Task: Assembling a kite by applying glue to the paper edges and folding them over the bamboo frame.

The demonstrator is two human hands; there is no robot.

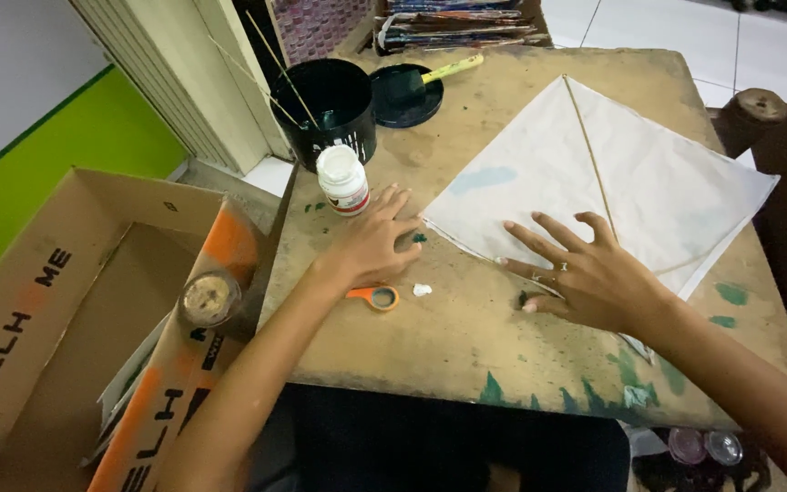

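Both hands flat, fingers spread, gripping nothing: left hand (377, 241) & right hand (585, 273) press white kite (649, 182) edge on table (448, 337)

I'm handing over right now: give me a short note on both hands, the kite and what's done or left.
Left hand: open, flat, fingertips at the left corner of the white paper kite.
Right hand: open, pressing the kite's lower edge.
Kite lies flat on the paint-stained wooden table, thin bamboo spine on top.
White glue bottle stands capped beside the black paint tub; orange-handled scissors lie under the left wrist.
Done: frame laid.
Left: that edge, apparently.
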